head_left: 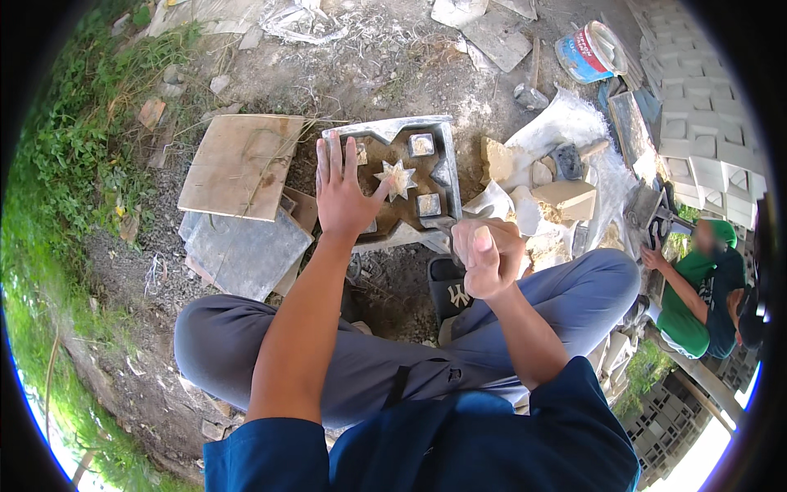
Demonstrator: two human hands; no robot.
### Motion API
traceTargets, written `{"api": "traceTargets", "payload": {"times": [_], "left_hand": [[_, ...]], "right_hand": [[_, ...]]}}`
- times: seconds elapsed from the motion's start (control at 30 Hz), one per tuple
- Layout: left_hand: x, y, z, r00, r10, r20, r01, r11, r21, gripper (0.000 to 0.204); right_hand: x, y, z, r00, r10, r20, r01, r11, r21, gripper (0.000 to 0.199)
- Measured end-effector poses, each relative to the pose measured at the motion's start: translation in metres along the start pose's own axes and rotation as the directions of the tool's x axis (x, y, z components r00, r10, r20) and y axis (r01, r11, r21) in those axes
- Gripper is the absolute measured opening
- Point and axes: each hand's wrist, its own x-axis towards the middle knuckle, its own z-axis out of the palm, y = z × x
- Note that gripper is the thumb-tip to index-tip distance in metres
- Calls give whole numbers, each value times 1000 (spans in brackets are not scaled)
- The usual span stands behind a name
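A square grey mould with a zigzag inner edge lies on the ground before me. Inside it are a star-shaped block, small square blocks and brown material around them. My left hand rests over the mould's left side, fingers stretched out and thumb reaching toward the star; it covers part of the frame and blocks. At the lower right corner, my right hand is closed with the thumb on top. A dark narrow end shows beside its fingers at the mould's edge, but most of what it grips is hidden.
Left of the mould lie a plywood board and grey slabs. To the right, a white sheet bears broken chunks. A paint bucket stands far right. Another person works at right beside stacked pale blocks.
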Motion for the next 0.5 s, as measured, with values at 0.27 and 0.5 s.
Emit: {"api": "traceTargets", "payload": {"times": [0.27, 0.5], "left_hand": [[1, 0, 1, 1000, -7, 5, 7, 1000, 3, 98], [-4, -3, 1, 999, -42, 35, 43, 999, -10, 97]], "right_hand": [[-3, 3, 1, 996, 90, -14, -90, 996, 19, 50], [-3, 2, 1, 996, 88, 0, -87, 996, 34, 50]]}}
